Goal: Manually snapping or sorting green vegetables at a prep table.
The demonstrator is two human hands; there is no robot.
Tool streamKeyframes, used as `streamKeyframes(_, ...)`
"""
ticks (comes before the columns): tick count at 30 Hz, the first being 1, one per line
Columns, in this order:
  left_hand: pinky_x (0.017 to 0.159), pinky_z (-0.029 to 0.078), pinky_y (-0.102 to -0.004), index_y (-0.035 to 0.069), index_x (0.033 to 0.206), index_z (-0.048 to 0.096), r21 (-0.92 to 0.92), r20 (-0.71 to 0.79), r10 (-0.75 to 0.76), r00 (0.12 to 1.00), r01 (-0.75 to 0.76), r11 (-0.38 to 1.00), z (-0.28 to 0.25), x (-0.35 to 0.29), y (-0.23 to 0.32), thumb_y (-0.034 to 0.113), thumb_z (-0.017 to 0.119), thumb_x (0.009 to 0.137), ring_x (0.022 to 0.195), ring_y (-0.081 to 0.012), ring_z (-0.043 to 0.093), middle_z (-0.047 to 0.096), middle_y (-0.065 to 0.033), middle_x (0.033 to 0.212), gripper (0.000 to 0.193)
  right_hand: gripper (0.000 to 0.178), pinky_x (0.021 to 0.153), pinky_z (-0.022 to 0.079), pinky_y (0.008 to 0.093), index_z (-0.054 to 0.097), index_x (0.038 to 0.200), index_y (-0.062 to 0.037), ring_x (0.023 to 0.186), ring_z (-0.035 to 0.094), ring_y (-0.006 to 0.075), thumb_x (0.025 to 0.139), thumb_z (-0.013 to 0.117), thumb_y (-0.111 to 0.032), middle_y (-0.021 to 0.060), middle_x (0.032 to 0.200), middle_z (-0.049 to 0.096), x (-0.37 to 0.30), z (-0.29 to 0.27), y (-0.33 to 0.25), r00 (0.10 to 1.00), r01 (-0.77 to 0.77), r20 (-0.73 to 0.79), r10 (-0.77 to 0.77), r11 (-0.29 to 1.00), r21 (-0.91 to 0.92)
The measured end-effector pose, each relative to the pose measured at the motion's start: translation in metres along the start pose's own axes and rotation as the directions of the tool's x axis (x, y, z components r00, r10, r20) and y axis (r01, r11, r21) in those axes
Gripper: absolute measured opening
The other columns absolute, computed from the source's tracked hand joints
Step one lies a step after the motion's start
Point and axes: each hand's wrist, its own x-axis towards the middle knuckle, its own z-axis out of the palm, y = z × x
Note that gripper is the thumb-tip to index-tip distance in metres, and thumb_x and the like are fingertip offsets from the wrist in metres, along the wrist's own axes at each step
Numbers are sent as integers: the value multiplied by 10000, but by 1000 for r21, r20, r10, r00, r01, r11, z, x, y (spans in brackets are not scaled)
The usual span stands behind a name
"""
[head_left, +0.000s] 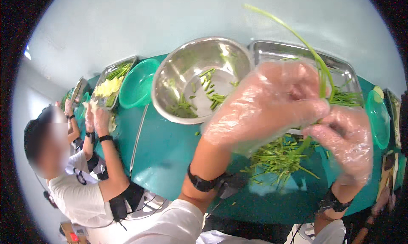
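Observation:
In clear plastic gloves, my left hand (267, 99) and my right hand (346, 137) meet over the right side of the table. Both are closed, fingertips close together, on a long green vegetable stem (312, 50). Its thin end arches up and to the left above my left hand; a lower green part shows beneath the fingers. Under my hands lies a loose pile of green stem scraps (278, 161). Behind them, a metal tray (342, 65) with green stems is partly hidden. Left of my left hand stands a wide steel bowl (170, 74) with short green pieces inside.
A green plastic basin (138, 84) stands left of the bowl, beside a tray (125, 63) of green stems and pale yellow vegetable pieces. Another green basin (377, 120) is at the right. A co-worker in white (76, 197) handles something pale at the left. The wall borders the table's back.

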Motion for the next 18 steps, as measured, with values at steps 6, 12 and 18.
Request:
streamKeyframes(6,674,508,-252,-32,1026,648,2,-31,-15,999,16,1000,-2,-2,1,14,710,761,769,-124,620,668,-70,908,276,120,569,492,241,689,819,19,627,630,123,840,674,-98,99,763,704,3,-4,-8,987,-149,91,130,960,238)
streamKeyframes(12,658,524,-267,-45,1008,639,-106,-85,-28,996,19,994,2,-1,1,-24,692,737,738,-143,629,672,-112,988,277,160,539,490,228,688,844,36,593,638,120,890,614,-98,118,752,708,1,-5,-8,993,-115,77,89,881,459)
streamKeyframes(18,657,527,-273,-40,1018,637,-51,-95,-1,996,-3,999,5,-3,5,-15,696,741,740,-147,631,669,-127,1002,284,176,548,482,224,690,858,30,603,624,108,903,599,-114,108,755,706,1,-6,-4,994,-94,85,61,880,466)
